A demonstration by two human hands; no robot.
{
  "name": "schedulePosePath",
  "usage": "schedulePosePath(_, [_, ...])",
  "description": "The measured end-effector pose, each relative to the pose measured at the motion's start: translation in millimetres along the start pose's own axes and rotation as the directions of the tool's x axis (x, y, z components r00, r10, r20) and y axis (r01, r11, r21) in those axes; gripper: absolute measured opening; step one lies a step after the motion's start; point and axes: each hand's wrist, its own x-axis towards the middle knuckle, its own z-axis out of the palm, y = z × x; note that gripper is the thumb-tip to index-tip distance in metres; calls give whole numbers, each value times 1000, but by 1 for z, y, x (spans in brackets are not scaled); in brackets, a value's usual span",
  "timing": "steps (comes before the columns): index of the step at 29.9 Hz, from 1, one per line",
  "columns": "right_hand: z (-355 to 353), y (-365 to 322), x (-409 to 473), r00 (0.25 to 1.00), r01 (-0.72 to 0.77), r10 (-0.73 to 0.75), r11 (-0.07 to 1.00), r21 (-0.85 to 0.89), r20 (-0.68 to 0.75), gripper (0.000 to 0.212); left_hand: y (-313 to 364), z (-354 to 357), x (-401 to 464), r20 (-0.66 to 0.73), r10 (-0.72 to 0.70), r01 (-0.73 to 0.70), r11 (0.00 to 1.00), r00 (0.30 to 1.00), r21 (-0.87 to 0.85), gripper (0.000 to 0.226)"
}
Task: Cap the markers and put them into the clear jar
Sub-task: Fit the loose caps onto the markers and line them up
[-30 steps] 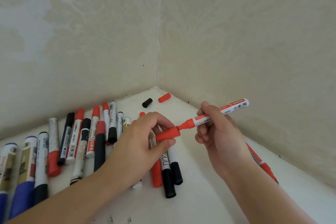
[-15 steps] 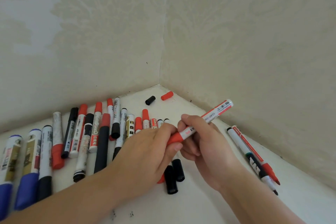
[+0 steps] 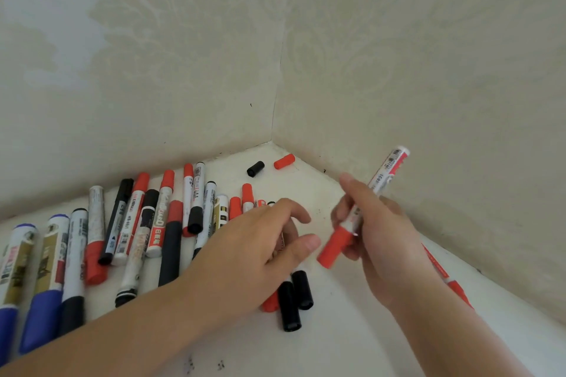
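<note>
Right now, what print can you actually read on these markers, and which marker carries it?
"日" in white on a red label: white-barrelled marker with a red cap in the row.
Barcode and red label, print blurred: red-capped white marker gripped by the right hand.
Other labels: too small or blurred.

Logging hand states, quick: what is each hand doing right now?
Left hand: open, fingers relaxed, holding nothing.
Right hand: gripping the capped red marker.

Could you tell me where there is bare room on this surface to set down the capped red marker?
Bare patches: the corner around the loose black cap and red cap, and near the front edge beneath the right hand. Crowded: the marker row at left.
</note>
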Motion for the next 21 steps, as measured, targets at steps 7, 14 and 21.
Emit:
schedulePosePath(7, [-4,17,8,998,57,-46,627,-777,36,33,-15,-4,5,57,-85,76,987,995,139,11])
schedulePosePath(14, [-4,14,4,975,190,-183,405,-894,124,23,-27,-18,54,62,-177,149,938,982,312,19])
schedulePosePath(21, [-27,9,8,953,40,-301,38,-998,27,28,-70,22,123,61,-280,178,748,958,640,36])
